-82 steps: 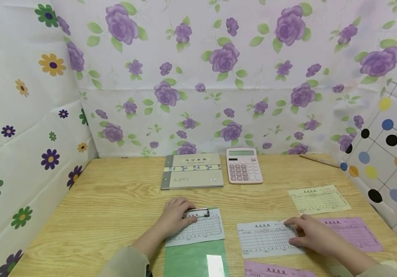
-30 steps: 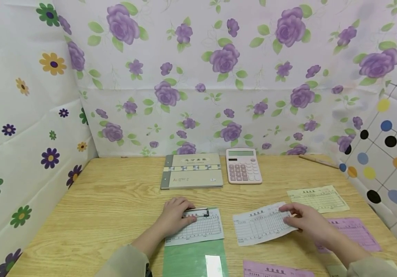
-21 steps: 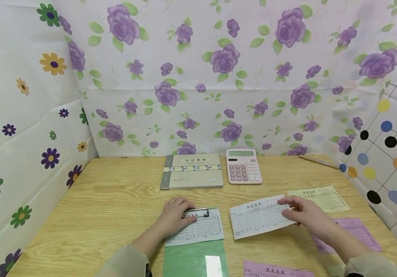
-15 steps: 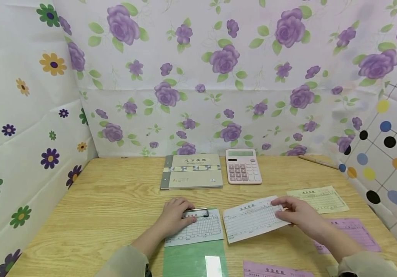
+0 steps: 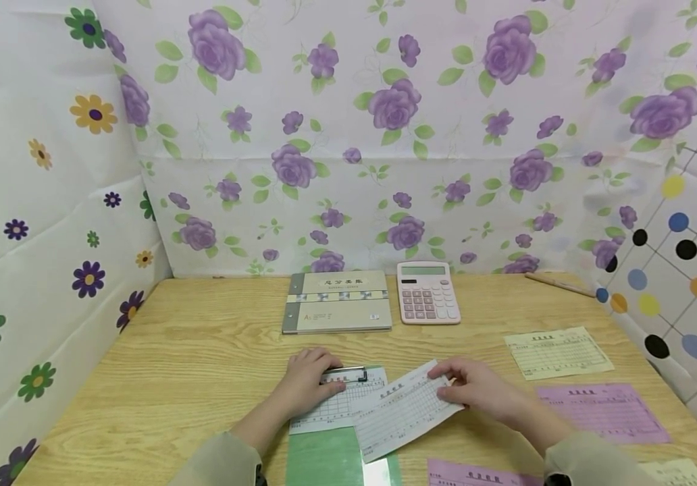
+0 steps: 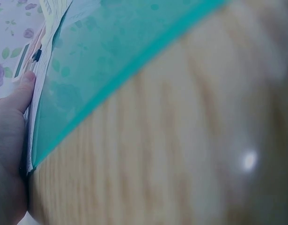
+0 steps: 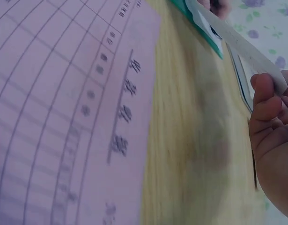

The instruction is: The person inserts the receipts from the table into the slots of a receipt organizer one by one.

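My left hand (image 5: pixel 304 379) holds the top of a green clipboard (image 5: pixel 325 459) at its metal clip (image 5: pixel 351 368), thumb on the board's face. A white receipt form (image 5: pixel 330 410) lies under the clip. My right hand (image 5: pixel 481 390) pinches a second white receipt slip (image 5: pixel 402 417) by its upper right corner, between thumb and fingers. That slip slants over the right side of the clipboard and covers part of the clipped form. In the right wrist view the held slip (image 7: pixel 256 55) appears edge-on, above the table.
A pink receipt slip (image 5: pixel 604 413) and a yellow one (image 5: pixel 558 352) lie to the right. Another pink slip (image 5: pixel 476 476) and a yellow corner (image 5: pixel 677 472) show at the front. Behind stand a ledger book (image 5: pixel 339 300), a pink calculator (image 5: pixel 429 293) and a pen (image 5: pixel 560 283).
My right hand has lifted the white slip off the table and carried it left, tilting it until it overlaps the clipboard. My left hand has stayed on the clip.
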The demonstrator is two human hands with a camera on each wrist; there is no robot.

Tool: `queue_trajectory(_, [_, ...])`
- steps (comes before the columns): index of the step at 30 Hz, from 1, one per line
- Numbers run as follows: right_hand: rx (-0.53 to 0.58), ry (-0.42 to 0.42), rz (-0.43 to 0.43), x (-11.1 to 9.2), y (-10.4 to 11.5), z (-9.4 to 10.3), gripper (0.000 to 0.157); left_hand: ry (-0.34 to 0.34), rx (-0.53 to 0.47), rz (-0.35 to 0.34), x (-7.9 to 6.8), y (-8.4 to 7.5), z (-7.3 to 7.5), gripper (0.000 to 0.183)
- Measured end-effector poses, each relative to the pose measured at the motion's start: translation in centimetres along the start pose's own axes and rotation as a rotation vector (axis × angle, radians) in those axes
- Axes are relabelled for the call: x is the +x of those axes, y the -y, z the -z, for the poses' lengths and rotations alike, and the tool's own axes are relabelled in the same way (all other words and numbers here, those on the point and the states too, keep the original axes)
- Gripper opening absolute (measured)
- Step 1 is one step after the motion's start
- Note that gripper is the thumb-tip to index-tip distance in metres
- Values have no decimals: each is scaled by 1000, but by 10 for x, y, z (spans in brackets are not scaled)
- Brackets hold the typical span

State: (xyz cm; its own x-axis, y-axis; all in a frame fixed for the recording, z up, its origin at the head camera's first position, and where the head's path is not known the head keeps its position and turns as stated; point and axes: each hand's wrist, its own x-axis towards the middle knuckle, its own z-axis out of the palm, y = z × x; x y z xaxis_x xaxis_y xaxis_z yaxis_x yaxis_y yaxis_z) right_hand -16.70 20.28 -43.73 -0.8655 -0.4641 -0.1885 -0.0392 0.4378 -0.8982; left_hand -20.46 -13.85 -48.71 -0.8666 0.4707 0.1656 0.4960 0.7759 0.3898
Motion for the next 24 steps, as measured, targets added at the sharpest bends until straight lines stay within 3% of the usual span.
queue_trajectory(24, [-57,85,25,37,23,-56,23,-8,1,-3,0,-1,1,35])
